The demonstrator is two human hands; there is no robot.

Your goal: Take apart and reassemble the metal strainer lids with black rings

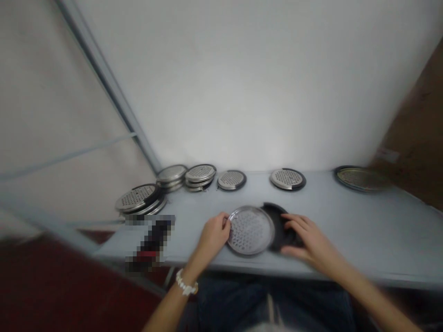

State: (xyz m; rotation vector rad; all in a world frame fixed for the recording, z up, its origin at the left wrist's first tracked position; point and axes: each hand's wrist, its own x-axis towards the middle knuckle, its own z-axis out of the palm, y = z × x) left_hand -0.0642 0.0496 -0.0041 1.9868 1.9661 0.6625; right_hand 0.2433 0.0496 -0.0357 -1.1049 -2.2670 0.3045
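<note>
My left hand [215,232] pinches the left rim of a round perforated metal disc [249,230], which lies tilted slightly over the table's front half. Partly under and behind the disc's right side is a black round piece [278,221]. My right hand [304,237] curls its fingers and thumb round the right edge of this black piece and looks a little blurred. The disc overlaps the black piece, and how they join is hidden.
Stacks of similar discs with black edges [136,198] stand at the table's left and back left [200,173]. Single ones lie along the wall [231,180], [288,179], with a greenish one [360,177] far right. A pixelated dark object [150,244] lies at front left.
</note>
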